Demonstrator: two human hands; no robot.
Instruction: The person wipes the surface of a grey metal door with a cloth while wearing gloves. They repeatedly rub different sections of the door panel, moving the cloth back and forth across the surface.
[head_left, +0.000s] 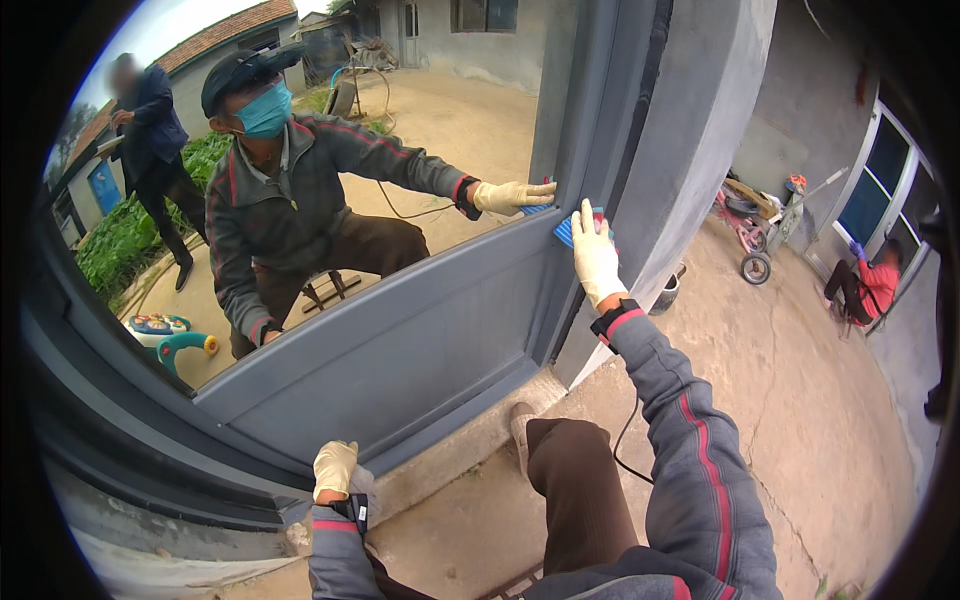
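Before me stands a grey framed door or window unit, with a solid lower panel and mirror-like glass above it. My right hand, in a cream rubber glove, lies with extended fingers over a blue striped cloth or scrub pad with a red part. It holds the pad against the upright frame at the glass's lower right corner. Low at the panel's left end is my left hand, gloved and curled. A whitish, crumpled thing shows beside it; whether the fingers grip it is unclear.
The glass reflects me, another standing person and a toy. To the right, a person in red crouches by a glazed door. A small wheeled vehicle and a bucket stand nearby. A black cable hangs by my knee.
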